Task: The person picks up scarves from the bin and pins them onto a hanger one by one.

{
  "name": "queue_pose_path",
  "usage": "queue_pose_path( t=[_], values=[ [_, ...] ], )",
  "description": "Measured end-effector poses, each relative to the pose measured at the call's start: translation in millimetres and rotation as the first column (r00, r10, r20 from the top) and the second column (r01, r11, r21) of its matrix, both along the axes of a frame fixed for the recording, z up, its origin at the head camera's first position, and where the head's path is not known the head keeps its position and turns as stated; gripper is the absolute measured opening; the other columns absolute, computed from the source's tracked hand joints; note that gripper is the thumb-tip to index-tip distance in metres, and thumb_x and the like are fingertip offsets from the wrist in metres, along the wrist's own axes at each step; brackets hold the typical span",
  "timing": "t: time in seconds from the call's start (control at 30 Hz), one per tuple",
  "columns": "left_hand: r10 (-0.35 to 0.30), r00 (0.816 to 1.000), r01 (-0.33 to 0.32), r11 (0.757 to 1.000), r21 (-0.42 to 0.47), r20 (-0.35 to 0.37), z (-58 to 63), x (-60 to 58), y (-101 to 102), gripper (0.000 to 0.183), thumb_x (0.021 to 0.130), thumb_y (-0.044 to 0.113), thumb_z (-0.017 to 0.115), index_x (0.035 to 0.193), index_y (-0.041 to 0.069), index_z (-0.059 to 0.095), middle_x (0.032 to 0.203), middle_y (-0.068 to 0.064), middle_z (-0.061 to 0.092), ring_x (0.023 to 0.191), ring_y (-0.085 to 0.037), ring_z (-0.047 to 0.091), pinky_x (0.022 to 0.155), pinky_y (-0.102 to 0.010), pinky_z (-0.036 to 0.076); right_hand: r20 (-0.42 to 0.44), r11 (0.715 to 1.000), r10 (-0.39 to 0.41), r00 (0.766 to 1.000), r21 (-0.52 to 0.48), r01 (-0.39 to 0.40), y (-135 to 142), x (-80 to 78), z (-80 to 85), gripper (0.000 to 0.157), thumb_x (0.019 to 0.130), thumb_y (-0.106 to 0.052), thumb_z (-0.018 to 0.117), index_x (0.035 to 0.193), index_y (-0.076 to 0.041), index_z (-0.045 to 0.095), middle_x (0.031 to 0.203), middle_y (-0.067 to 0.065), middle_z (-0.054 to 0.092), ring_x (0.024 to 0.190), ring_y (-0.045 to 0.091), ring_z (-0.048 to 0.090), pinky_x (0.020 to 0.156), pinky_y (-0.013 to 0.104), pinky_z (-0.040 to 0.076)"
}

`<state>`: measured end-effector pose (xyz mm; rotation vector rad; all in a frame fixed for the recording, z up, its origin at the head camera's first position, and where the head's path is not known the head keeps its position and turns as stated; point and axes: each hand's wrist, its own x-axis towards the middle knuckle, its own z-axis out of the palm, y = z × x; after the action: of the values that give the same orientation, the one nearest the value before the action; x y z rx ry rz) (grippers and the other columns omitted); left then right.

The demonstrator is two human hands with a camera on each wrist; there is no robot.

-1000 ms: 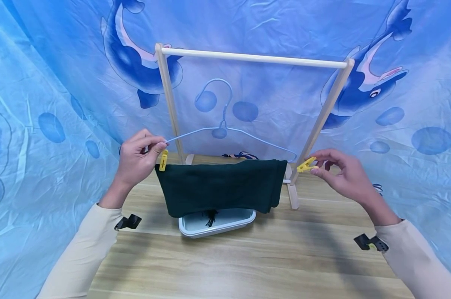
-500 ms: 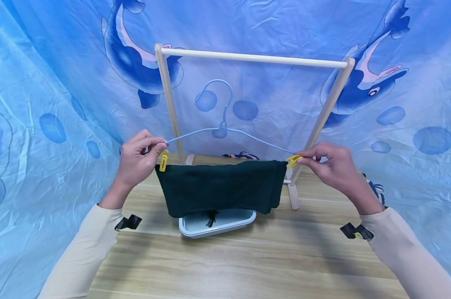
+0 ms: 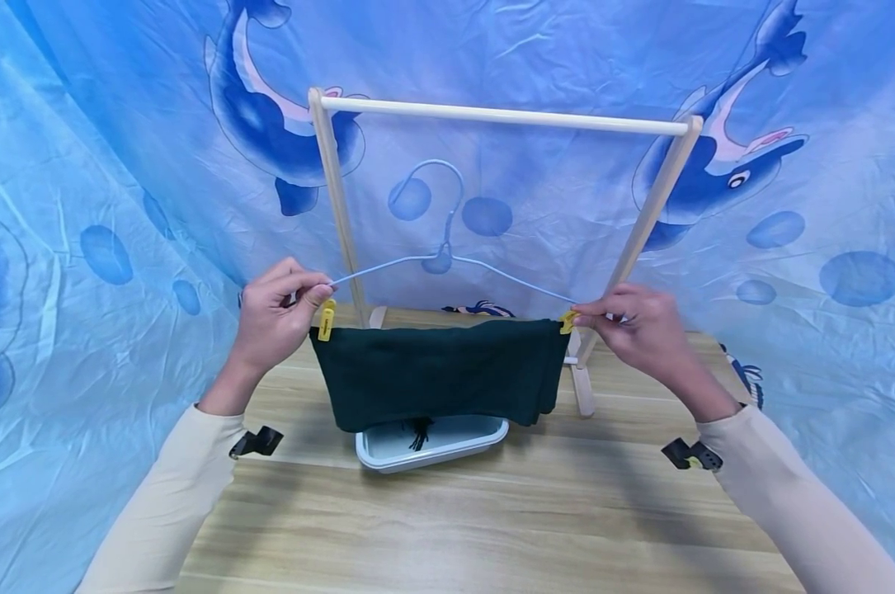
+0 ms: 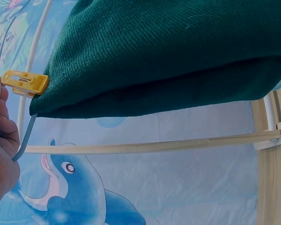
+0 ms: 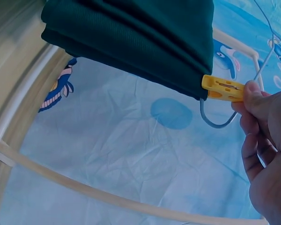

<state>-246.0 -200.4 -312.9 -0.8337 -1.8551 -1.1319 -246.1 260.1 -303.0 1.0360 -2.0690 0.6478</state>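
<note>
A light blue wire hanger (image 3: 445, 248) is held up with a folded dark green cloth (image 3: 440, 371) draped over its lower bar. My left hand (image 3: 276, 313) grips the hanger's left end. Just under those fingers, a yellow clothespin (image 4: 25, 83) bites the cloth's left corner. At the opposite corner, my right hand (image 3: 636, 330) pinches a second yellow clothespin (image 5: 222, 88) between thumb and fingers. In the right wrist view, this clothespin's nose overlaps the cloth edge beside the hanger's bend. The hanger's lower bar is mostly hidden inside the cloth.
Behind the cloth stands a wooden rack with a white top rail (image 3: 506, 116). A pale basin (image 3: 432, 459) sits below, partly covered by the cloth, with black strands inside. The wood-grain table (image 3: 447, 536) meets a blue dolphin-print curtain (image 3: 566, 49) at back and sides.
My right hand has moved left with its clothespin, from apart at the right of the cloth onto its right corner. The left hand and hanger have stayed nearly still.
</note>
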Motion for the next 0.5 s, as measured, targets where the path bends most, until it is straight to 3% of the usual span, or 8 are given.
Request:
queue_pose_path(
  t=[0.3, 0.5],
  values=[
    [-0.007, 1.0, 0.007, 1.0, -0.009, -0.016, -0.2, 2.7, 3.3, 0.012, 0.09, -0.001, 0.074, 0.086, -0.013, 0.072, 0.07, -0.01, 0.053, 0.066, -0.011, 0.042, 0.059, -0.02, 0.03, -0.02, 0.998, 0.022, 1.0, 0.057, -0.021, -4.4, -2.0, -2.5, 0.023, 0.069, 0.007, 0.089, 0.089, -0.003, 0.083, 0.073, 0.007, 0.072, 0.058, 0.009, 0.053, 0.048, 0.018, 0.036],
    [-0.012, 1.0, 0.012, 1.0, -0.011, -0.016, -0.6, 2.2, 3.2, 0.013, 0.09, -0.001, 0.074, 0.086, -0.012, 0.072, 0.07, -0.009, 0.053, 0.066, -0.011, 0.042, 0.059, -0.021, 0.03, 0.003, 0.996, -0.008, 1.0, 0.086, 0.008, -4.6, 0.0, -3.3, 0.026, 0.07, 0.005, 0.089, 0.094, -0.003, 0.083, 0.075, 0.007, 0.073, 0.06, 0.009, 0.054, 0.048, 0.018, 0.038]
  ],
)
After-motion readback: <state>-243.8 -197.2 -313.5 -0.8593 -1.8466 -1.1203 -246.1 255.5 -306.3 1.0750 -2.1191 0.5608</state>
